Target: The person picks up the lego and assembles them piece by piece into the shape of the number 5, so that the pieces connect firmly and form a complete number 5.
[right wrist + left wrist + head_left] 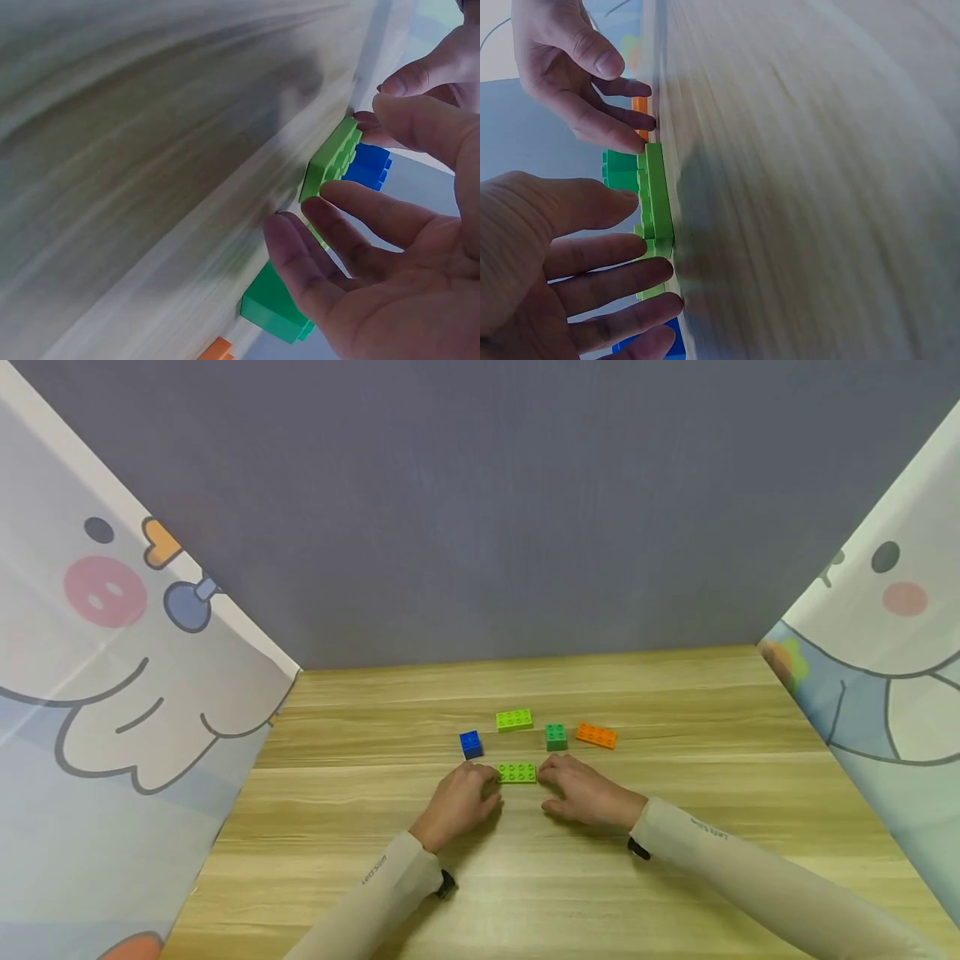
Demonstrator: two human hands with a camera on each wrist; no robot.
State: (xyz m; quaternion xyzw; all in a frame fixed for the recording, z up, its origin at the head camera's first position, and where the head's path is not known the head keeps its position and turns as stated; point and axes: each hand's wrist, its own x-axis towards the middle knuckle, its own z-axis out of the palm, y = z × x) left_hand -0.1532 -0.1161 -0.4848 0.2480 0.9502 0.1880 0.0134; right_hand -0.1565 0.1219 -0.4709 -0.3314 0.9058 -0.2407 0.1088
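A lime green building brick point(517, 774) lies flat on the wooden table, studs up, between the two hands. My left hand point(459, 802) is at its left end, fingers loosely extended with the thumb apart from them; whether a fingertip touches the brick I cannot tell. On the other side, my right hand point(588, 792) has its fingertips close to the brick's right end, its fingers relaxed and gripping nothing. The left wrist view shows the same brick point(657, 191) beyond the left thumb. From the right wrist, the brick point(330, 161) appears past the right fingertips.
Behind the hands lie a blue brick point(471, 744), a second lime brick point(513, 720), a dark green brick point(556, 737) and an orange brick point(596, 736). A grey wall point(517, 527) rises along the table's back edge, with cartoon-printed panels at both sides.
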